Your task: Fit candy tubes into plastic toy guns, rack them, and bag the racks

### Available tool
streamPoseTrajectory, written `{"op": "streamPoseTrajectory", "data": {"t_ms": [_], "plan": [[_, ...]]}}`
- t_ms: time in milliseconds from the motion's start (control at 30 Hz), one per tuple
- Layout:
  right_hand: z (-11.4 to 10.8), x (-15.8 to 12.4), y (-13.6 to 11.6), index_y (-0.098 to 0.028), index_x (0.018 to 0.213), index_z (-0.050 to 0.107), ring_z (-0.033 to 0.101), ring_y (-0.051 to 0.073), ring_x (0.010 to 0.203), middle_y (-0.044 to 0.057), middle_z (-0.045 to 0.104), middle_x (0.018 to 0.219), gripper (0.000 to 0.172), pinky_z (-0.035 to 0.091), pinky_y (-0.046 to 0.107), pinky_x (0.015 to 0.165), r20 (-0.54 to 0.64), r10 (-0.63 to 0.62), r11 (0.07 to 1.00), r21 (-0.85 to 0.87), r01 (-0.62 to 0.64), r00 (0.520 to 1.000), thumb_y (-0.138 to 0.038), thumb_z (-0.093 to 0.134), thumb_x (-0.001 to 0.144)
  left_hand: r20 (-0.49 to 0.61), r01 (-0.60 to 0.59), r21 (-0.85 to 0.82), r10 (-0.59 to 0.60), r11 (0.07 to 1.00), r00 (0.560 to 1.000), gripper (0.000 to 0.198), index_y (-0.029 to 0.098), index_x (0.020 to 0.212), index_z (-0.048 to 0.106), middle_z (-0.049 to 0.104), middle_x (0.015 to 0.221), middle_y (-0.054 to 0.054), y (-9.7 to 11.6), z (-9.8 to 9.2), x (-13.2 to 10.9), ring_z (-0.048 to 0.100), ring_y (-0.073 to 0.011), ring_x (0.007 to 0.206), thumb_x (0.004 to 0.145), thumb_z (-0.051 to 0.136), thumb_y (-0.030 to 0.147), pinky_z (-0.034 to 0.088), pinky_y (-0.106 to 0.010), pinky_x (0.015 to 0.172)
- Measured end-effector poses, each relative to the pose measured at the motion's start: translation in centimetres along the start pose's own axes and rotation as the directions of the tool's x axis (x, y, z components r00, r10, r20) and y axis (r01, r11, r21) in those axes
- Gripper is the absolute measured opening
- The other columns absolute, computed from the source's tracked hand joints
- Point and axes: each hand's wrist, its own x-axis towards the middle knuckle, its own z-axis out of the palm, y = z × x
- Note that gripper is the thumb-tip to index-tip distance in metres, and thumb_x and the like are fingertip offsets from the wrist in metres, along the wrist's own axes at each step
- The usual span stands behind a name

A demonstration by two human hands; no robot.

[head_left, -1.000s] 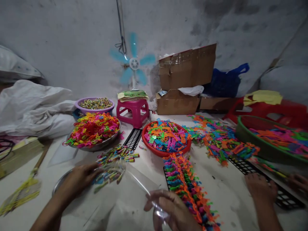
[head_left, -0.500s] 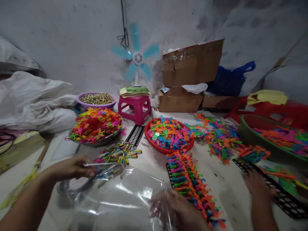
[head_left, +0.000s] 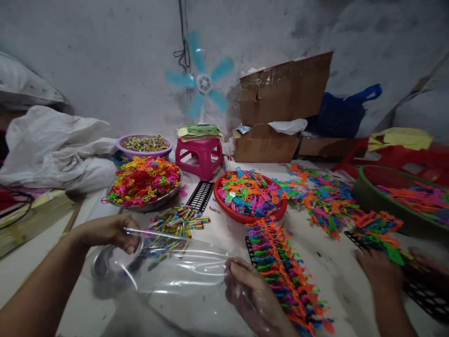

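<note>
We hold a clear plastic bag (head_left: 182, 264) stretched between both hands, low in the middle of the frame. Its long side runs from left to right and dips a little toward the right. Our left hand (head_left: 108, 232) is at the bag's left end, and its fingers (head_left: 130, 243) are pinched shut on the top edge there. Our right hand (head_left: 254, 297) is at the right end, lower in the frame, and its fingers (head_left: 234, 274) are closed on the plastic too. So the bag lies right between the two hands, and both touch it.

The bag is thin, see-through, shiny and wrinkly, and it looks empty as far as we can tell. Under its left end a round metal bowl (head_left: 100, 269) sits on the surface (head_left: 336, 276). Just behind the bag is a heap of small coloured sticks (head_left: 180, 220). Right beside our right hand lies a long row of bright plastic pieces (head_left: 280, 262). At the lower right of the frame, another person's hand (head_left: 380, 278) is near a black rack (head_left: 426, 299)
</note>
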Motion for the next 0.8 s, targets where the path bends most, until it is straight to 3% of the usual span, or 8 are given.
{"op": "streamPoseTrajectory", "data": {"t_ms": [67,133,233,333,400,500,633,800], "plan": [[0.0,-0.4,0.2,-0.015,0.061,0.060,0.046,0.003,0.039,-0.001,0.061,0.057,0.025,0.031,0.014,0.037,0.020,-0.058,0.998,-0.028,0.059,0.998,-0.034,0.076,0.058,-0.048,0.012,-0.009,-0.013,1.000,0.999,0.005,0.006,0.056,0.067,0.064,0.051,-0.003,-0.1,-0.4,-0.1,0.052,-0.0131,0.049,0.056,0.065,0.002,0.034,-0.018,0.051],[-0.2,-0.6,0.7,-0.014,0.058,0.059,0.043,0.004,0.033,0.000,0.059,0.052,0.034,0.026,0.014,0.032,0.107,0.053,0.994,-0.096,-0.042,0.993,-0.046,0.069,0.063,-0.075,-0.018,-0.006,0.018,1.000,0.997,0.008,0.007,0.055,0.067,0.064,0.052,-0.002,-0.2,-0.8,-0.1,0.053,-0.0133,0.051,0.054,0.065,0.000,0.035,-0.017,0.052],[-0.5,-0.1,1.9,-0.011,0.070,0.064,0.043,0.005,0.029,0.003,0.061,0.053,0.047,0.023,0.014,0.028,0.168,0.222,0.968,-0.153,-0.197,0.961,-0.058,0.056,0.070,-0.076,-0.051,0.010,0.051,0.999,0.996,0.015,0.007,0.055,0.066,0.064,0.052,-0.001,-0.1,-1.2,0.3,0.054,-0.0137,0.054,0.049,0.065,-0.006,0.035,-0.017,0.053],[-0.6,0.6,2.6,-0.005,0.085,0.066,0.049,0.008,0.034,0.011,0.065,0.065,0.079,0.028,0.016,0.029,0.237,0.291,0.954,-0.142,-0.264,0.927,-0.074,0.030,0.072,-0.070,0.001,0.009,0.000,1.000,0.998,0.015,0.006,0.056,0.066,0.064,0.052,0.000,0.3,-1.3,0.5,0.054,-0.0128,0.051,0.050,0.064,-0.008,0.034,-0.016,0.050],[-0.6,0.6,2.7,-0.004,0.093,0.065,0.052,0.009,0.039,0.013,0.066,0.073,0.088,0.033,0.018,0.033,0.338,0.270,0.959,-0.180,-0.220,0.902,-0.078,0.025,0.069,-0.078,0.053,-0.016,-0.054,0.998,0.995,0.013,0.005,0.056,0.065,0.063,0.050,0.001,0.4,-1.4,0.4,0.052,-0.0112,0.049,0.053,0.063,-0.007,0.032,-0.014,0.049],[-0.7,0.1,2.7,-0.011,0.103,0.064,0.057,0.011,0.057,0.011,0.066,0.086,0.070,0.043,0.023,0.053,0.421,0.078,0.967,-0.252,0.034,0.904,-0.070,0.047,0.068,-0.102,0.095,-0.051,-0.100,0.994,0.990,0.012,0.003,0.054,0.063,0.061,0.047,0.002,0.2,-1.4,0.0,0.050,-0.0091,0.047,0.056,0.060,-0.008,0.029,-0.013,0.047],[-0.9,-0.2,2.9,-0.017,0.102,0.065,0.059,0.015,0.078,0.009,0.067,0.091,0.047,0.042,0.029,0.074,0.295,0.003,0.857,-0.493,0.149,0.955,-0.045,0.069,0.065,-0.151,0.105,-0.065,-0.114,0.992,0.982,0.012,0.004,0.053,0.063,0.058,0.044,0.003,-0.7,-2.1,-0.4,0.048,-0.0083,0.043,0.058,0.059,-0.007,0.027,-0.013,0.044],[-0.4,0.7,3.3,-0.012,0.053,0.062,0.046,0.010,0.041,0.000,0.053,0.045,0.032,0.037,0.023,0.043,-0.023,-0.095,0.737,-0.673,0.054,0.995,-0.043,0.071,0.057,-0.312,0.061,-0.076,-0.082,0.995,0.946,0.014,0.009,0.047,0.059,0.051,0.039,0.005,-1.2,-1.8,0.8,0.042,-0.0071,0.037,0.059,0.064,0.003,0.025,-0.015,0.039]]}}
